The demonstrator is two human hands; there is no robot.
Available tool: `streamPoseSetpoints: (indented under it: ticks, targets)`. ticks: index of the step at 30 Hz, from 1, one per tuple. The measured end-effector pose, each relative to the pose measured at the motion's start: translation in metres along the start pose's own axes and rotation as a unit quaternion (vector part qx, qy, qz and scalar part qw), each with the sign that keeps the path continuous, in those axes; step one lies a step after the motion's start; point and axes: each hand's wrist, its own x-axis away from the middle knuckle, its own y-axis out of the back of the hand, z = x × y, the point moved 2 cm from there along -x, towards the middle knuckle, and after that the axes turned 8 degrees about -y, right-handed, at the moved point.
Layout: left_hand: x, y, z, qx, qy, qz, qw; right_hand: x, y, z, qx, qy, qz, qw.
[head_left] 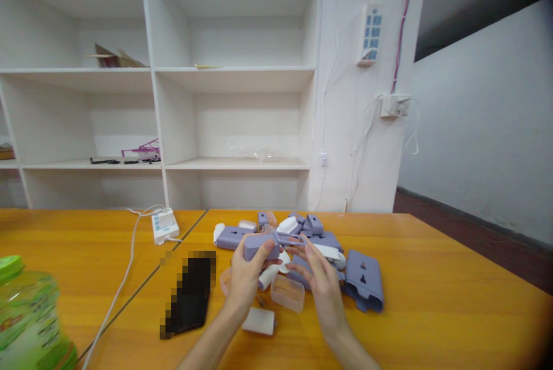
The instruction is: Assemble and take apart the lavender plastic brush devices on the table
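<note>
My left hand [242, 275] is closed round a lavender plastic block [260, 247], held above the table with the thumb on top. A slim lavender loop [290, 237] extends from the block's right end. My right hand [323, 280] pinches the loop's far end between thumb and fingertips, its other fingers partly spread. Below lie a clear plastic box [287, 294], a white block [258, 321] and a white and lavender cylinder [268, 276]. Close to my right hand is a lavender casing [364, 279] with dark slots. My hands hide some of the pile.
More lavender casings [234, 237] and white parts [288, 225] are heaped behind my hands. A blurred-out black object [194, 292] lies left, beyond it a power strip [165, 226] with a white cable. A green-capped jar [30, 318] stands at the left edge. White shelves [233, 79] rise behind.
</note>
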Motion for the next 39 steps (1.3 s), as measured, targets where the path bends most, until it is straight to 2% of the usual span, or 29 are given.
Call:
streamPoseSetpoints:
  ticks: [8,17,26,32,39]
  targets:
    - [-0.005,0.004,-0.008,-0.068,-0.049,0.051,0.995,0.006,-0.007,0.006,-0.005,-0.001,0.030,1.000]
    - [0.008,-0.002,-0.005,-0.148,-0.049,0.108,0.982,0.015,-0.013,0.015,-0.018,0.017,0.044,0.999]
    - [0.012,-0.003,-0.003,-0.175,-0.051,0.146,0.972,0.021,-0.015,0.013,0.035,0.036,0.054,0.997]
    - [0.014,-0.003,-0.008,-0.182,-0.066,0.172,0.966,0.024,-0.020,0.014,0.065,0.058,0.090,0.992]
    - [0.016,-0.002,-0.011,-0.206,-0.087,0.181,0.958,0.025,-0.016,0.006,0.163,0.096,0.109,0.976]
